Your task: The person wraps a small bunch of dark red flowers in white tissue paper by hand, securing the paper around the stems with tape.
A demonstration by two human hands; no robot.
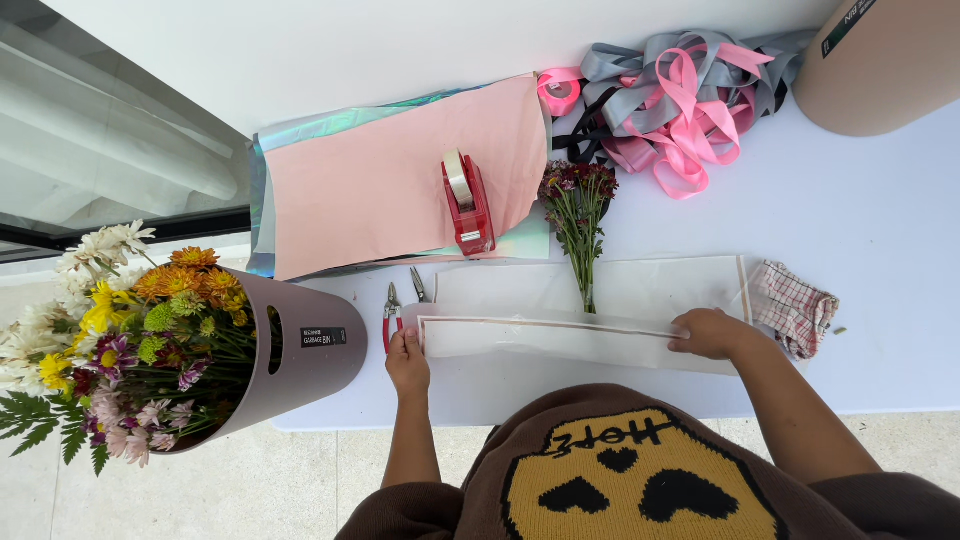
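Translucent wrapping sheet [560, 335], whitish with a thin brown border line: lies flat on the near part of the white table [880, 260], folded along its near edge. Left hand [407, 358]: fingers curled, pinching the sheet's left end. Right hand [706, 333]: fingers bent down, pressing on the sheet's right end; whether it grips the edge cannot be told.

Small bunch of dark red flowers [580, 215]: stems lying on the sheet's far part, heads pointing away. Red-handled shears [396, 308]: just beside the left hand. Checked cloth [793, 305]: crumpled, near the right hand.

Pink paper sheet [370, 190]: laid over iridescent film, farther back. Red tape dispenser [467, 203]: on the pink paper. Tangle of pink and grey ribbons [680, 95]: at the table's far side. Brown cardboard tube [880, 60]: far right corner.

Mauve bucket [300, 350]: at the table's left end, filled with mixed flowers [130, 340]. Pale tiled floor [260, 480] beneath; glass panel with dark frame to the left.
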